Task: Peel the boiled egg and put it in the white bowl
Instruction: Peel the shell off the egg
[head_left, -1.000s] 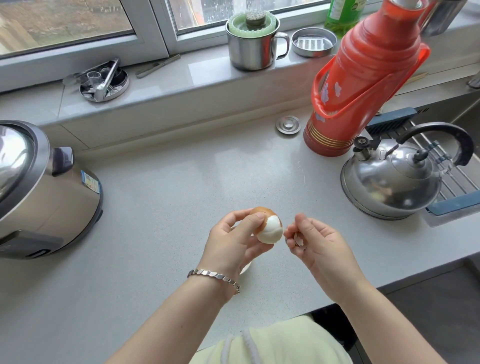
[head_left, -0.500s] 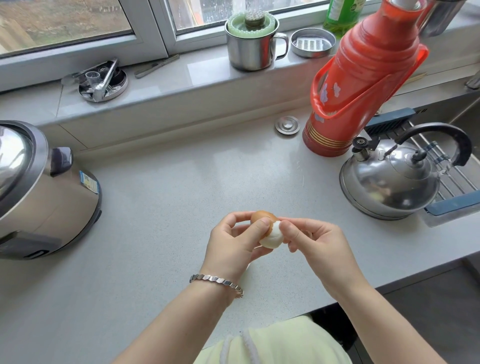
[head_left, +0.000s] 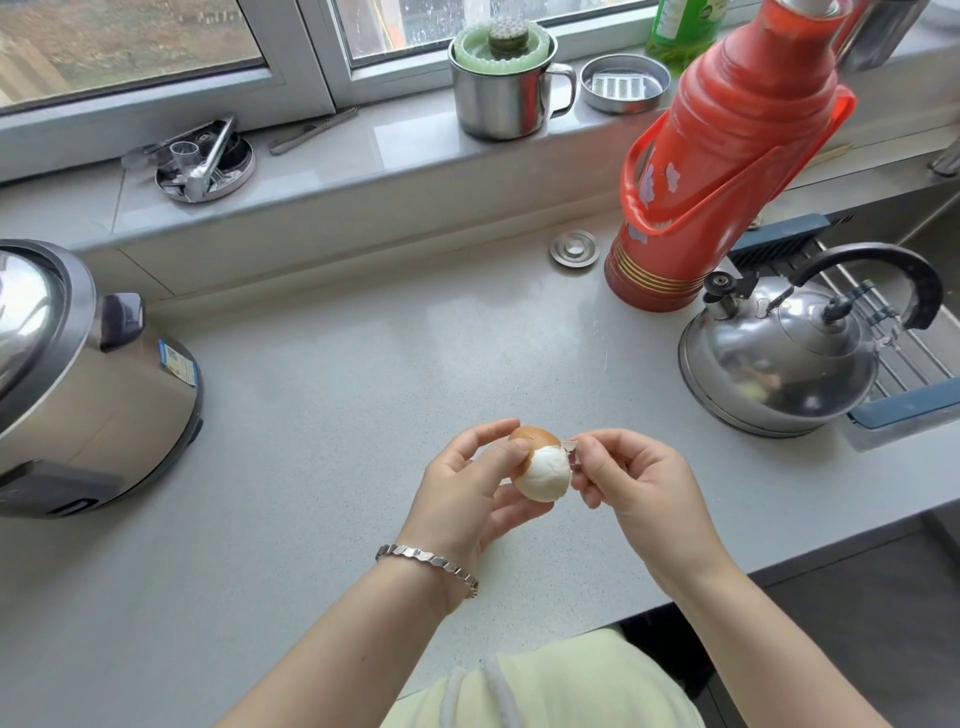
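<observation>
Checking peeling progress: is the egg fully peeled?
No, brown shell still caps the top of the egg held in the left hand.

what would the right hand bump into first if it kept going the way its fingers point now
The right hand points left, its fingertips pinching a flake of shell. Going straight on, it would meet the egg first, then the left hand holding it. Depth looks about matched, so contact seems near-immediate.

The rice cooker is cut off by the left edge; the thermos top leaves the frame. The left hand hides part of the egg.
</observation>
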